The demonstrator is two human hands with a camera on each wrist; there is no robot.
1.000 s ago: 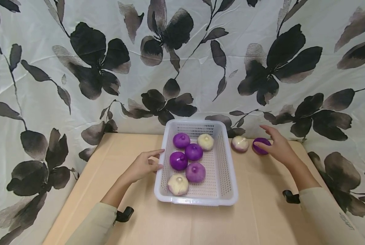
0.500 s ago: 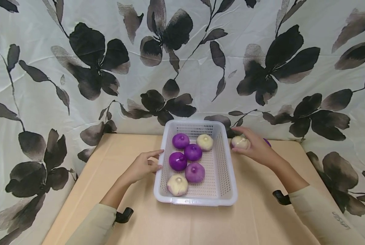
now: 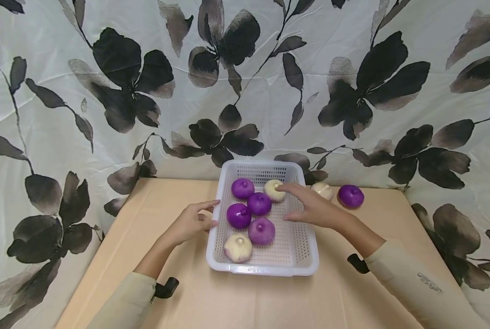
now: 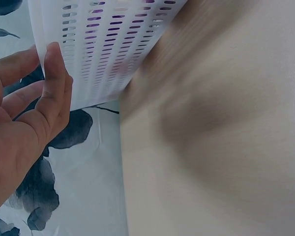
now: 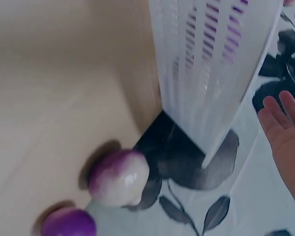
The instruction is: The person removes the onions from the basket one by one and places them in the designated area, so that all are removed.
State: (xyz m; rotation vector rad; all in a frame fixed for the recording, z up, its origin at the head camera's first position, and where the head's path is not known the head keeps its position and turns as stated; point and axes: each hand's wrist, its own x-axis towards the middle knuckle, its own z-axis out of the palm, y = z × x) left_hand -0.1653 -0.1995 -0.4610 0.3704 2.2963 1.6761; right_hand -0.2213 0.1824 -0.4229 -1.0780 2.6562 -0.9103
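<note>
A white perforated basket (image 3: 303, 256) stands on the table with several purple onions (image 3: 259, 204) inside. Two pale onions lie among them, one at the front (image 3: 238, 247) and one at the back right (image 3: 271, 192). My left hand (image 3: 189, 224) grips the basket's left rim with its fingertips; in the left wrist view, fingers (image 4: 54, 91) lie against the outer wall. Over the basket's right side, my right hand (image 3: 314, 208) is spread and holds nothing. Its index fingertip overlaps the edge of the back pale onion; whether they touch, I cannot tell.
Right of the basket, near the table's back edge, lie a white-and-purple onion (image 5: 119, 177) and a purple onion (image 3: 350, 196). A floral curtain (image 3: 294, 105) hangs directly behind the table (image 3: 179, 292).
My right hand has travelled left, from the outer purple onion past the white-and-purple one to over the basket. Both onions remain on the table. The left hand stays at the rim.
</note>
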